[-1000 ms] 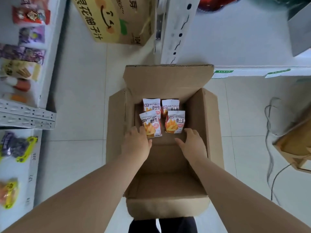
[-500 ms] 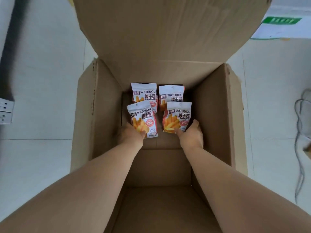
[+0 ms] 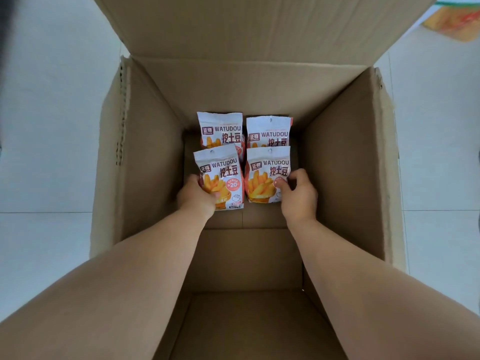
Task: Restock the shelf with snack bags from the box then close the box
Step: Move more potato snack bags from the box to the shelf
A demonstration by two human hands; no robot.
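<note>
While the left hand gripped the lower corner of the front left bag and the right hand pinched the side edge of the front right bag, both bags lay deep on the bottom of the box, overlapping the back bags. They looked light, puffy and slick, easily crushed; a seam edge seemed the safest hold. Tall box walls and the raised flap crowded the lift

4 snack bags tot., back left bag, back right bag, front left bag, front right bag, 1 cardboard box, 2 hands, left hand & right hand, 1 orange thing
</note>
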